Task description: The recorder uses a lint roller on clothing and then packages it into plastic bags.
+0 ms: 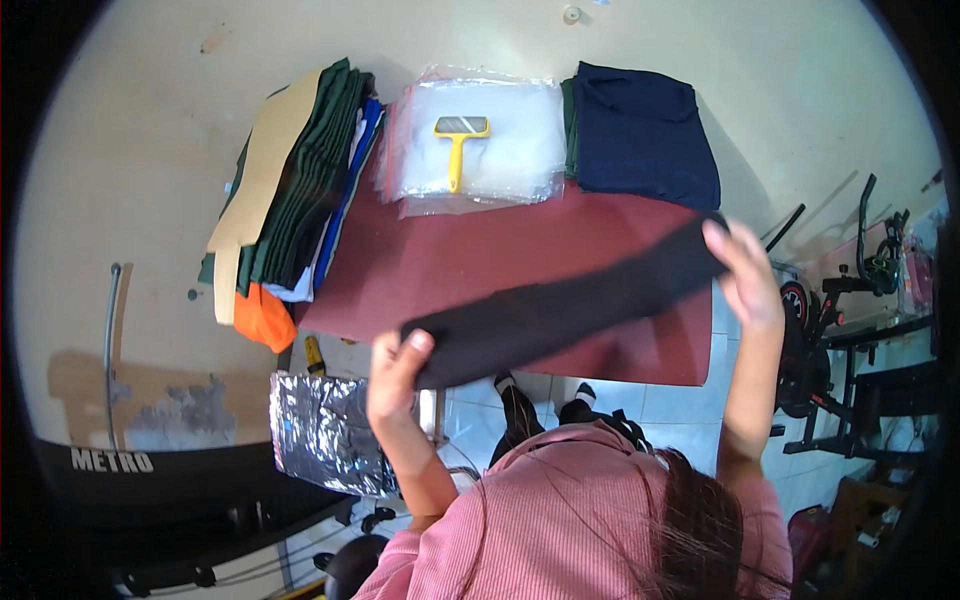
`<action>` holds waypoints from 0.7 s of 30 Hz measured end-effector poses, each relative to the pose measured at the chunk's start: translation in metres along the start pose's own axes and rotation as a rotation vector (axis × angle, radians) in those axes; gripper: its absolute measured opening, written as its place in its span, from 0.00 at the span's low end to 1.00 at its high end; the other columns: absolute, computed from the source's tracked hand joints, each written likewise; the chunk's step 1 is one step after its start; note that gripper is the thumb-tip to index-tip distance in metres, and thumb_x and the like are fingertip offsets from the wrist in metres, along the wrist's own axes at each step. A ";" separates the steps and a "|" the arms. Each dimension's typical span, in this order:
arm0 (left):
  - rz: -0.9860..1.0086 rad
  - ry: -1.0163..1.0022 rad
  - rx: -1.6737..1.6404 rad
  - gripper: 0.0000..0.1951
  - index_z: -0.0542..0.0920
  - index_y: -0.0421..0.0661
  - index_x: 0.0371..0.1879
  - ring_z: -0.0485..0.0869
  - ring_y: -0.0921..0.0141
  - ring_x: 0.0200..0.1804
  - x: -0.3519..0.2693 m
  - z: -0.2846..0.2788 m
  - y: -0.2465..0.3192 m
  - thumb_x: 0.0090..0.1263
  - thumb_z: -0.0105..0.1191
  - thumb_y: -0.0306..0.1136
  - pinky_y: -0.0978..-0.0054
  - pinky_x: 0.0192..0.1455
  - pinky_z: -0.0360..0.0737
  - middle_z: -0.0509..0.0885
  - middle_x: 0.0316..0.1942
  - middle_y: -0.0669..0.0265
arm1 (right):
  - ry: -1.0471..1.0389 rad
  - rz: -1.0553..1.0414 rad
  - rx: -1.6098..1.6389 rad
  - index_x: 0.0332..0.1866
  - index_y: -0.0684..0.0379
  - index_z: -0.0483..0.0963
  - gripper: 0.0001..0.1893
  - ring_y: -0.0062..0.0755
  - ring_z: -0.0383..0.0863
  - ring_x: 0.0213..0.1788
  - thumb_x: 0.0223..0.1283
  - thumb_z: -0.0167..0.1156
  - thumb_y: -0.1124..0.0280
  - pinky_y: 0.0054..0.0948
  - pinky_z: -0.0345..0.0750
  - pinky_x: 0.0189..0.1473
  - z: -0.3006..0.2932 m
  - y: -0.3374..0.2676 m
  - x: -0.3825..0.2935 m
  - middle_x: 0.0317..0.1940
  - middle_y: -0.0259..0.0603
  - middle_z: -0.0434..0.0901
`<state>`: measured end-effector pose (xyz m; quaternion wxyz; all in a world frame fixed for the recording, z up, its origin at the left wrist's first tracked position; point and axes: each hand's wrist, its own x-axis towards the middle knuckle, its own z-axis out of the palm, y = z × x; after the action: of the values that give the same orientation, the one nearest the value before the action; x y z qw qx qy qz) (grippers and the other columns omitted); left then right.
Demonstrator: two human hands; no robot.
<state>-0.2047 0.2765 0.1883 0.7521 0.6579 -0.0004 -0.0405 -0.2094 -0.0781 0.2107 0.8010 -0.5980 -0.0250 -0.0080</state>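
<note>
A long folded strip of black cloth stretches between my two hands, held above the dark red table top. Its left end is in the grip of my left hand, thumb on top, close to the table's front edge. My right hand pinches the other end, higher up and to the right; this hand is slightly blurred. The strip slants upward to the right and covers part of the front of the table.
Folded dark green garments lean at the left with a tan cardboard piece and orange cloth. Clear plastic bags bear a yellow lint roller. Navy garments lie right. A shiny bagged pack sits lower left; an exercise bike stands right.
</note>
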 end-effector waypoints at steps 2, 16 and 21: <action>0.116 0.230 -0.137 0.10 0.76 0.43 0.27 0.73 0.80 0.27 -0.003 -0.005 0.011 0.62 0.56 0.37 0.83 0.31 0.71 0.77 0.25 0.73 | 0.000 -0.102 -0.060 0.45 0.67 0.72 0.15 0.20 0.74 0.46 0.59 0.55 0.66 0.23 0.68 0.50 0.016 -0.010 0.046 0.43 0.38 0.76; 0.133 0.030 0.266 0.20 0.73 0.30 0.40 0.78 0.68 0.41 -0.106 0.072 0.009 0.56 0.57 0.35 0.76 0.45 0.72 0.79 0.40 0.58 | -0.385 -0.098 -0.144 0.42 0.64 0.74 0.15 0.19 0.75 0.42 0.59 0.55 0.61 0.20 0.71 0.46 0.049 -0.025 0.136 0.39 0.35 0.78; -0.024 -0.819 0.617 0.22 0.70 0.36 0.52 0.73 0.60 0.54 -0.064 0.081 -0.078 0.65 0.49 0.40 0.69 0.57 0.67 0.73 0.51 0.49 | 0.078 0.125 -0.953 0.29 0.61 0.69 0.13 0.22 0.69 0.30 0.56 0.57 0.60 0.25 0.70 0.38 -0.142 0.090 0.158 0.27 0.30 0.71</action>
<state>-0.2776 0.1900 0.1253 0.4604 0.7793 -0.2994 -0.3017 -0.0432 -0.1856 0.0921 0.4369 -0.8982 0.0474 0.0074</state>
